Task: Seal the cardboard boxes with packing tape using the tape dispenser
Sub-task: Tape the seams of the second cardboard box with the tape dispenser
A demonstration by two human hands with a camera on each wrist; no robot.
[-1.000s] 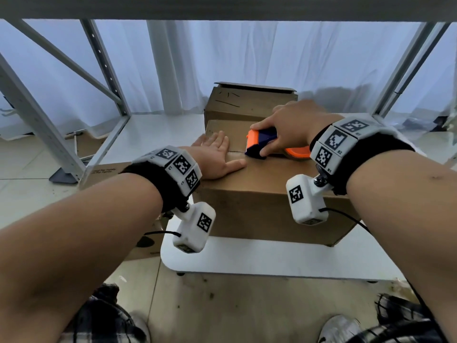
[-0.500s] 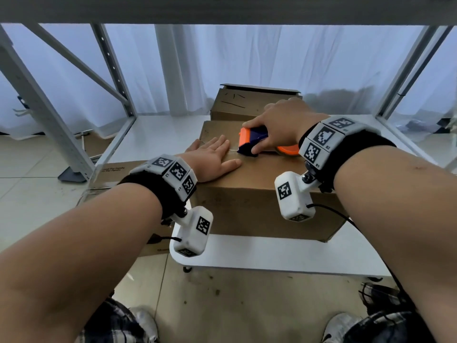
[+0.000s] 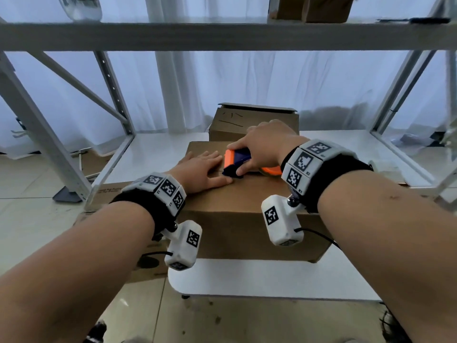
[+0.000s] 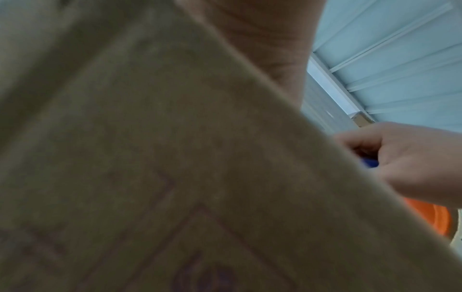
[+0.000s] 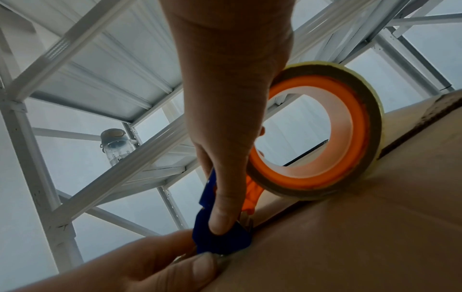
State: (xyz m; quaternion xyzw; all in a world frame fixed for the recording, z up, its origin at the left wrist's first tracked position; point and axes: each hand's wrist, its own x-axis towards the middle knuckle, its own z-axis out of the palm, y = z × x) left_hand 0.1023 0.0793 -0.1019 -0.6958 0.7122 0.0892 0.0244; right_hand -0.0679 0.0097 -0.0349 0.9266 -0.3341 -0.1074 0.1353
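Pressing flat, left hand (image 3: 200,169) steadies box (image 3: 247,206); right hand (image 3: 264,144) grips dispenser (image 3: 237,160).

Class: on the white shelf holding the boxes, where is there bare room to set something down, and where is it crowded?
Bare white shelf lies left of the front box, up to the slanted upright, and right of both boxes. The middle is crowded: the left hand presses the box top beside the tape dispenser gripped by the right hand.

Black wristbands (image 3: 153,204) carry white coded blocks, cabled cameras, seemingly.
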